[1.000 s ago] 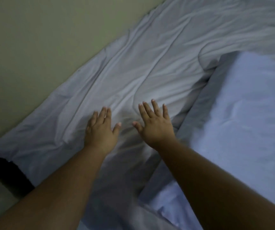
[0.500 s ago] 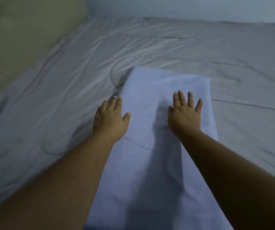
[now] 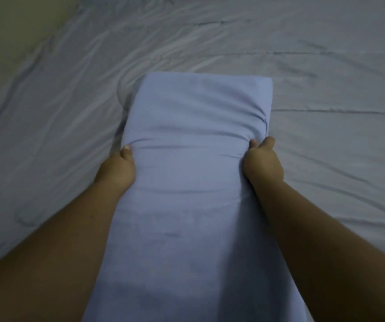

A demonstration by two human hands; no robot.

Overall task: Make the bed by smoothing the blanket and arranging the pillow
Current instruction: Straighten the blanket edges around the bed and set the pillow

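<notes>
A long pillow (image 3: 194, 182) in a pale blue case lies lengthwise on the bed, running from the bottom edge of the view up toward the middle, with its far short end squared off and its near end cut off by the frame. The person's two bare forearms reach forward along either side of it. The left hand (image 3: 117, 169) is closed on the pillow's left long edge, its thumb pressed onto the top face and the other fingers hidden under or behind the side. The right hand (image 3: 262, 162) is closed on the right long edge at about the same place along the length, thumb on top and knuckles curled outward, so the fabric bunches into tight folds just beyond it. Between the two hands the case is pulled into shallow creases that run across the pillow. Whether the pillow is lifted clear or rests on the bed cannot be told. Beneath and around it spreads a grey-white blanket (image 3: 326, 159), wrinkled with long ridges fanning from the upper left and a few straight fold lines on the right. In the upper left corner a dull greenish wall (image 3: 17, 26) meets the edge of the bedding.
</notes>
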